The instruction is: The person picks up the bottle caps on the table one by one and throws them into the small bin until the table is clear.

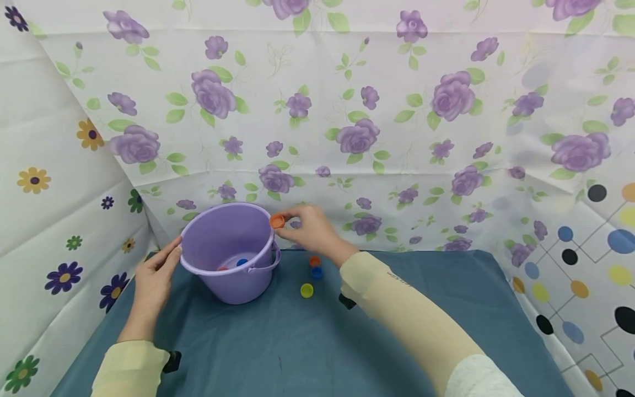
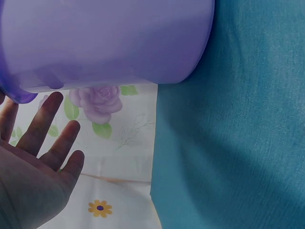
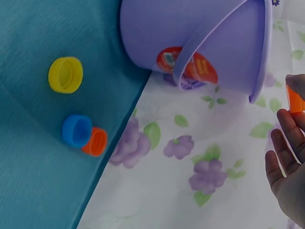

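A purple bucket (image 1: 233, 286) with a side handle stands on the dark cloth, caps in blue (image 1: 242, 262) and red (image 1: 224, 268) inside it. My left hand (image 1: 156, 275) touches its left rim; in the left wrist view several fingers (image 2: 45, 119) extend straight beside the bucket's wall. Beside the right rim, my right hand (image 1: 310, 229) pinches an orange bottle cap (image 1: 277, 221) between thumb and fingers. On the cloth right of the bucket lie an orange cap (image 1: 315, 261), a blue cap (image 1: 316, 273) against it, and a yellow cap (image 1: 306, 290) nearer me.
A blue-green cloth (image 1: 297, 347) covers the table. Behind it rises a white sheet with purple flowers (image 1: 357, 138). Patterned sheets also enclose the left (image 1: 30, 220) and right (image 1: 595, 275) sides, and the bucket stands close to the back left corner.
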### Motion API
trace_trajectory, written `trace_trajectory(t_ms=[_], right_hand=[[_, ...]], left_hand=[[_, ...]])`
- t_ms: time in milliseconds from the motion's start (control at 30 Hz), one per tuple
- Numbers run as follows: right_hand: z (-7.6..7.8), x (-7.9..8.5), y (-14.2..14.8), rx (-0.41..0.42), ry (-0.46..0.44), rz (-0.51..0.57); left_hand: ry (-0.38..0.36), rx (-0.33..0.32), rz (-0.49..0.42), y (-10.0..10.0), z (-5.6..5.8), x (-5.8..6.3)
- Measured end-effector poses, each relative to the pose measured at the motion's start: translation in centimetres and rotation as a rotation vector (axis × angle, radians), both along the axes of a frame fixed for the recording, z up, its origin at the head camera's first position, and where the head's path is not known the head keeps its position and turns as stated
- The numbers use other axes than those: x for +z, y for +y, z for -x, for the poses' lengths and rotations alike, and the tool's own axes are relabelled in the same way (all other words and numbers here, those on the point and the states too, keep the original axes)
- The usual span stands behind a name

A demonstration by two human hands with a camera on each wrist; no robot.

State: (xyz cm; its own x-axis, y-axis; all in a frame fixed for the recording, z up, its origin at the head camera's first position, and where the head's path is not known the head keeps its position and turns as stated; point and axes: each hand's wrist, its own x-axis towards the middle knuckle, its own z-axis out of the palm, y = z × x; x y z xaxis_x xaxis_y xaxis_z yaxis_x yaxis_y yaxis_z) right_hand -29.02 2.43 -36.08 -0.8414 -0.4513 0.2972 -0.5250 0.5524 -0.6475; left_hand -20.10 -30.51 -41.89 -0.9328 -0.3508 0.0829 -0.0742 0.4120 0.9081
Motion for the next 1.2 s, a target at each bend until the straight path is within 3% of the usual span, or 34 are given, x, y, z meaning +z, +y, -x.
trace_trajectory(t_ms=[333,900,1200], right_hand=[[-0.8,-0.4,-2.4,0.034,-0.027,0.001],[-1.7,-1.2,-5.7,0.111,0.011,-0.082],[-2.2,-1.4,-6.8,0.119,-0.030,-0.120]], left_hand=[[0.008,-0.006,-0.004,-0.2,0.0,-0.2],[0.029,-0.003,-0.022,-0.2,0.2,-0.4],[0.021,-0.014,-0.051,-0.3,0.2,-0.4]])
